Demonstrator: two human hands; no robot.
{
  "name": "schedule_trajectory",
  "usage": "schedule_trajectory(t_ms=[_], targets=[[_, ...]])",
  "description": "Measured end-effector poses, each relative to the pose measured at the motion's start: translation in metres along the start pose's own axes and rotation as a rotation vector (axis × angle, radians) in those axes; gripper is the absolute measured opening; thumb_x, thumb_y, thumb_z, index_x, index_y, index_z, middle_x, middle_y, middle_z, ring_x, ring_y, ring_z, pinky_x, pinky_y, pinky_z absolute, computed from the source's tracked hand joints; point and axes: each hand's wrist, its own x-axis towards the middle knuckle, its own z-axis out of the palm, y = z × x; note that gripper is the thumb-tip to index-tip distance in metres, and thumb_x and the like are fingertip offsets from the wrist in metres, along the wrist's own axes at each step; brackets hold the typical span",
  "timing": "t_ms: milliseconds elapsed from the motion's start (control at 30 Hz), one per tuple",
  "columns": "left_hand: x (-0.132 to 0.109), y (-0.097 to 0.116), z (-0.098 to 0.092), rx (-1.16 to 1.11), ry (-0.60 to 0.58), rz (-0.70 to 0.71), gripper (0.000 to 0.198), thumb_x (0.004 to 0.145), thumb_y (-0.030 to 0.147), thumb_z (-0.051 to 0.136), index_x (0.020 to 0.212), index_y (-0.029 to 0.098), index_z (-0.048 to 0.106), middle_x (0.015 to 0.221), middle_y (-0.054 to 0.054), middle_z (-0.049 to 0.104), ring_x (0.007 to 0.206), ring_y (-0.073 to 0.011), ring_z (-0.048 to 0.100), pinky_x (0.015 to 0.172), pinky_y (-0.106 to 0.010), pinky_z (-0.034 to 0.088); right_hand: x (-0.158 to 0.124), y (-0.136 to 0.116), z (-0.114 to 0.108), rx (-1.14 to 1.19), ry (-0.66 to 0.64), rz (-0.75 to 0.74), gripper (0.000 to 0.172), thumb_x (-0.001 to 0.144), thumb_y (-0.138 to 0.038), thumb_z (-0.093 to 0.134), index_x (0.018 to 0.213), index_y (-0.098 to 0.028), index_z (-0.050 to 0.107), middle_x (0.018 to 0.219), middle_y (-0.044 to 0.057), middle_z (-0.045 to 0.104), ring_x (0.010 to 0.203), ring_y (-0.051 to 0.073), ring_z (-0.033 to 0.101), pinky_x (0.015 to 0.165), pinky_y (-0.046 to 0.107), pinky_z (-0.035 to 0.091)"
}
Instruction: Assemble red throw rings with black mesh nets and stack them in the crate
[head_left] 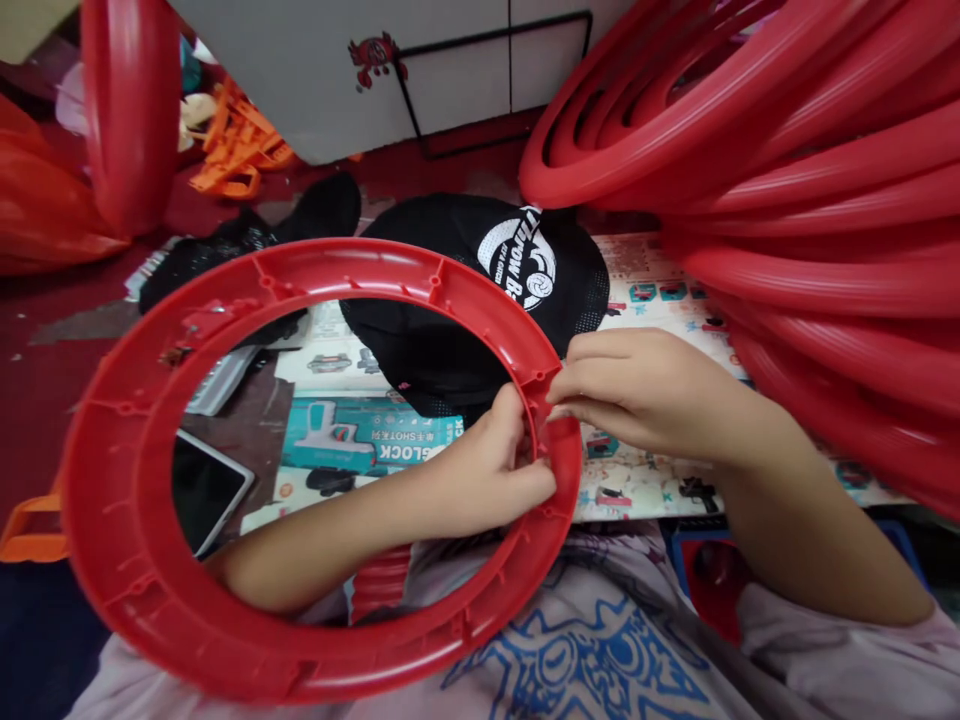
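Observation:
A large red plastic ring (135,560) lies across my lap, its ribbed inner side facing up. My left arm passes through the ring's hole, and my left hand (491,465) grips the ring's right-hand rim from inside. My right hand (630,385) comes from the right and pinches the same spot on the rim with its fingertips. Whether a small part sits between the fingers is hidden.
A black cap (487,290) with white lettering rests on printed cardboard sheets (375,440) beyond the ring. A tall stack of red rings (810,180) fills the right side. A tablet (202,485) shows through the ring's hole. Orange plastic parts (236,150) lie at the back left.

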Motion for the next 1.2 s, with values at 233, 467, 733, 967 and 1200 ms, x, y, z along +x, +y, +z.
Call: schedule_trajectory(t_ms=[233, 467, 733, 967, 1200], targets=[[-0.0033, 0.0083, -0.0012, 0.119, -0.119, -0.071, 0.041, 0.078, 0.026, 0.051, 0.113, 0.017, 0.032, 0.092, -0.005, 0.051, 0.081, -0.0211, 0.055, 0.067, -0.035, 0.049, 0.0003, -0.0002, 0.0015, 0.088, 0.040, -0.035, 0.017, 0.092, -0.016, 0.050, 0.091, -0.013, 0.067, 0.085, 0.004, 0.060, 0.073, 0.011, 0.054, 0.065, 0.022, 0.039], [-0.0042, 0.0079, -0.0005, 0.127, -0.162, -0.005, 0.040, 0.081, 0.022, 0.052, 0.115, 0.018, 0.032, 0.091, -0.005, 0.051, 0.079, -0.0193, 0.055, 0.061, -0.030, 0.046, 0.0014, -0.0003, 0.0016, 0.136, -0.009, 0.010, 0.018, 0.089, -0.020, 0.055, 0.079, -0.014, 0.069, 0.076, 0.002, 0.059, 0.068, 0.010, 0.053, 0.061, 0.022, 0.034], [-0.0051, 0.0088, 0.0032, -0.132, -0.111, -0.010, 0.055, 0.082, 0.018, 0.056, 0.127, 0.020, 0.024, 0.097, -0.005, 0.053, 0.078, -0.0160, 0.057, 0.062, -0.027, 0.049, 0.0030, -0.0041, -0.0004, 0.119, 0.052, 0.099, 0.022, 0.085, -0.023, 0.060, 0.065, -0.014, 0.063, 0.063, -0.002, 0.050, 0.057, 0.007, 0.044, 0.055, 0.022, 0.025], [-0.0055, 0.0025, 0.0011, -0.233, -0.198, -0.004, 0.045, 0.088, 0.019, 0.057, 0.122, 0.024, 0.028, 0.101, -0.004, 0.052, 0.084, -0.0148, 0.058, 0.067, -0.025, 0.052, 0.0035, -0.0026, -0.0025, 0.207, 0.040, 0.149, 0.018, 0.079, -0.018, 0.063, 0.062, -0.013, 0.063, 0.063, -0.002, 0.054, 0.058, 0.007, 0.046, 0.056, 0.022, 0.026], [0.0003, 0.0030, 0.0028, -0.555, -0.173, 0.089, 0.046, 0.085, 0.025, 0.066, 0.121, 0.024, 0.038, 0.120, -0.008, 0.052, 0.102, -0.0161, 0.059, 0.080, -0.025, 0.052, 0.0033, -0.0043, -0.0046, 0.196, -0.015, 0.195, 0.016, 0.078, -0.018, 0.062, 0.063, -0.015, 0.063, 0.066, -0.002, 0.057, 0.061, 0.008, 0.047, 0.057, 0.022, 0.025]])
